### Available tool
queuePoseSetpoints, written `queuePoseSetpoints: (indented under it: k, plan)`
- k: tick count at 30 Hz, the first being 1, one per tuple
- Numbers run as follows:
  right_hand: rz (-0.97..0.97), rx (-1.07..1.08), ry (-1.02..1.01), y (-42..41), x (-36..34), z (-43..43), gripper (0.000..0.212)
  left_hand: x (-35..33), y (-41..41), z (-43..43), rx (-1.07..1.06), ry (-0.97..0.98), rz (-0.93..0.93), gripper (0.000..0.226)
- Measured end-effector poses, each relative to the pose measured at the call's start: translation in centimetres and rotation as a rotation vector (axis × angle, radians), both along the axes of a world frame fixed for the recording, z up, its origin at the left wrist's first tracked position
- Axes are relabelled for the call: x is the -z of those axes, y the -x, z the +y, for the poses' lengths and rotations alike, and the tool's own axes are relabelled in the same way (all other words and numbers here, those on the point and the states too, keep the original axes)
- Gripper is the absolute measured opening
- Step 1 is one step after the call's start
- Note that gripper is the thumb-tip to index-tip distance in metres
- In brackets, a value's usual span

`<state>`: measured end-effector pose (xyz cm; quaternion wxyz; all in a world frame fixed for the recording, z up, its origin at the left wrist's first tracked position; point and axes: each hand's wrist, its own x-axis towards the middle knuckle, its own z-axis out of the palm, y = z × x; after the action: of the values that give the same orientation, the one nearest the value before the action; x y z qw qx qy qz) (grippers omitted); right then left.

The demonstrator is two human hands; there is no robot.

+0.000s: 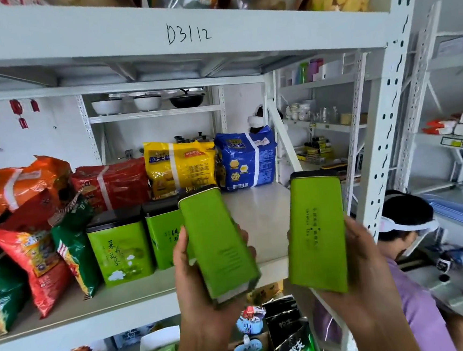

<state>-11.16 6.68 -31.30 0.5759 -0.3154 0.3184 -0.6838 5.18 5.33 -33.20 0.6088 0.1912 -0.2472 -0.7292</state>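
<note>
Currently clasping left tin (216,241) in left hand (203,284) and right tin (316,232) in right hand (364,264) at lower centre, hands apart, aiming both long axes up toward the bare shelf (261,214) between

Left hand (196,287) gripping, right hand (368,267) gripping, both raised

Shelf (259,215): snack bags (179,168), two green tins (122,249).

Left hand (203,284) gripping green tin (216,243), right hand (364,270) gripping second green tin (318,232)
</note>
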Motion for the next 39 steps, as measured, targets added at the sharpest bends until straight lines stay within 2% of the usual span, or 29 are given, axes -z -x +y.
queuePoseSetpoints:
  k: [1, 2, 4, 6, 8, 10, 12, 14, 17, 18, 21, 25, 29, 31, 33, 35, 38, 39]
  plan:
    - [0.009, -0.092, 0.050, 2.3, -1.4, 0.3, 0.061, -1.5, -1.0, -0.5, -0.028, 0.028, -0.023, 0.069]
    - [-0.051, -0.022, 0.122, 1.0, -0.3, 0.6, 0.049, -1.3, -1.4, -0.4, -0.098, 0.008, 0.018, 0.064]
    - [0.107, 0.192, 0.135, 3.1, -1.0, 0.2, 0.032, -2.6, -2.2, -1.2, -0.165, 0.019, -0.038, 0.054]
    - [0.200, 0.299, 0.161, 3.7, -0.9, 0.4, 0.033, -2.4, -2.4, -1.2, -0.212, 0.038, -0.106, 0.048]
    - [0.282, 0.353, 0.192, 3.7, -1.4, 1.1, 0.052, -2.6, -2.4, -1.5, -0.308, 0.054, -0.164, 0.051]
    - [0.358, 0.343, 0.247, 3.1, -2.2, 2.3, 0.063, -2.8, -2.3, -1.5, -0.346, 0.048, -0.094, 0.046]
    - [0.383, 0.359, 0.323, 2.5, -2.5, 2.6, 0.062, -2.6, -2.2, -1.6, -0.299, -0.003, 0.048, 0.038]
    - [0.251, 0.361, 0.342, 2.2, -2.4, 2.3, 0.054, -2.4, -2.0, -1.5, -0.206, -0.086, 0.180, 0.036]
    - [-0.010, 0.295, 0.252, 2.1, -1.2, 0.9, 0.030, -2.1, -1.5, -1.3, -0.137, -0.135, 0.314, 0.037]
    - [-0.096, 0.262, 0.240, 2.0, -1.0, 0.6, 0.031, -2.0, -1.4, -1.5, -0.143, -0.147, 0.335, 0.039]
    - [-0.333, 0.143, 0.158, 1.7, -0.1, -0.4, 0.055, -1.7, -1.5, -2.0, -0.139, -0.188, 0.429, 0.042]
    - [-0.407, -0.018, 0.051, 0.9, 1.3, -0.9, 0.056, -1.5, -1.5, -2.0, -0.089, -0.196, 0.443, 0.042]
    - [-0.519, -0.156, -0.068, 0.4, 2.7, -1.3, 0.046, -0.9, -1.6, -1.6, 0.011, -0.195, 0.496, 0.032]
    - [-0.505, -0.197, -0.091, 0.2, 3.4, -1.5, 0.044, -0.8, -1.8, -1.5, 0.045, -0.191, 0.513, 0.032]
    - [-0.445, -0.229, -0.042, 0.3, 3.5, -1.4, 0.047, -0.9, -2.0, -1.4, 0.043, -0.162, 0.460, 0.035]
    - [-0.389, -0.261, 0.035, 0.7, 3.1, -1.2, 0.038, -1.4, -2.3, -1.1, 0.044, -0.133, 0.327, 0.043]
    - [-0.328, -0.253, 0.149, 2.2, 3.0, -1.0, 0.060, -1.9, -3.0, -0.6, -0.058, -0.033, 0.102, 0.049]
    - [-0.335, -0.256, 0.183, 2.9, 3.2, -1.0, 0.061, -1.8, -3.2, -0.4, -0.130, 0.023, 0.042, 0.051]
